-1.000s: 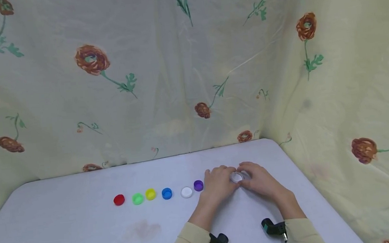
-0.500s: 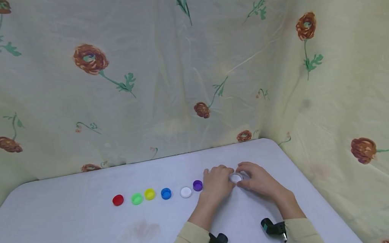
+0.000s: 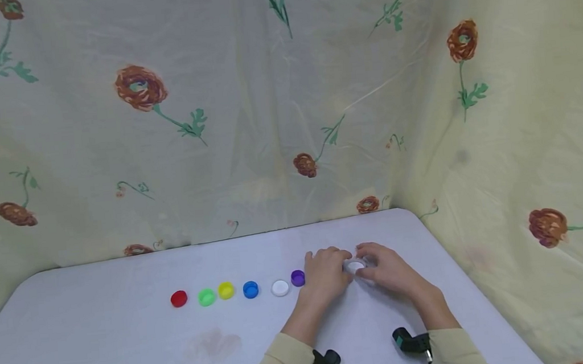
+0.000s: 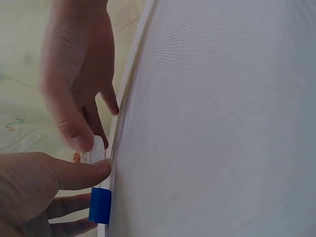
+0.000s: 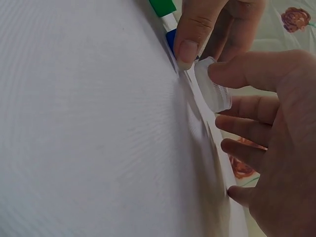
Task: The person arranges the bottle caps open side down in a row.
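Head view: right hand (image 3: 392,271), grip in a pinch on clear cap (image 3: 354,266), much as before; left hand (image 3: 326,272), grip unclear.

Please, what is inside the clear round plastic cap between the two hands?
Inside the clear round plastic cap, only pale whiteness shows; no separate item is visible. The right hand covers part of it, hiding that side.

Round, shallow clear cap (image 5: 213,88) with finely ridged side, open face upward, on the right part of the tabletop (image 3: 130,354); right hand (image 3: 392,269) pinches it, left hand's (image 3: 324,273) fingertips at its edge.
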Motion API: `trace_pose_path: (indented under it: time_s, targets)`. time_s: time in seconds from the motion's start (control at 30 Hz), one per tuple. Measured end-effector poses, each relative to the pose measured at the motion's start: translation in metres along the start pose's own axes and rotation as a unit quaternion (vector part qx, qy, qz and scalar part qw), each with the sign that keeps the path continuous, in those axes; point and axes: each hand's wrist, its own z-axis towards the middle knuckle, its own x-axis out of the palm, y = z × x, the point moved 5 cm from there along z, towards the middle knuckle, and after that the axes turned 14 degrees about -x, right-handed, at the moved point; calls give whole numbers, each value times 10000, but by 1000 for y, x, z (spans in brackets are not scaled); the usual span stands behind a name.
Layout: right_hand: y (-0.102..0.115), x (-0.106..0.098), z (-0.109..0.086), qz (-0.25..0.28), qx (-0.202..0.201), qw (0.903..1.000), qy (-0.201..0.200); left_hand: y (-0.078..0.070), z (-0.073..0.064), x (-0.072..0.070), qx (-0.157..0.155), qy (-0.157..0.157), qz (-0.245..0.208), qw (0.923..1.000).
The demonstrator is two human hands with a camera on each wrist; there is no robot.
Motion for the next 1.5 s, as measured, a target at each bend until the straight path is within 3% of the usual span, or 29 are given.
trace_pose_path:
  time_s: [0.43, 0.8, 1.0, 1.3, 1.5]
  targets:
    - [-2, -5, -1, 395, 632, 9971, 157, -1, -2, -6, 1, -162, -150, 9998]
    - [-5, -4, 1, 570, 751, 9954, 183, 0, -1, -9, -74, -203, -261, 9994]
    - [-3, -7, 0, 421, 618, 9972, -17, 3, 0, -10, -72, -293, -303, 9991]
    - [-2, -11, -1, 236, 167, 9975, -649, 10, 1, -12, -173, -134, -631, 9978]
    - [-4, -10, 0, 181, 80, 9968, -773, 11, 2, -10, -199, -35, -720, 9972]
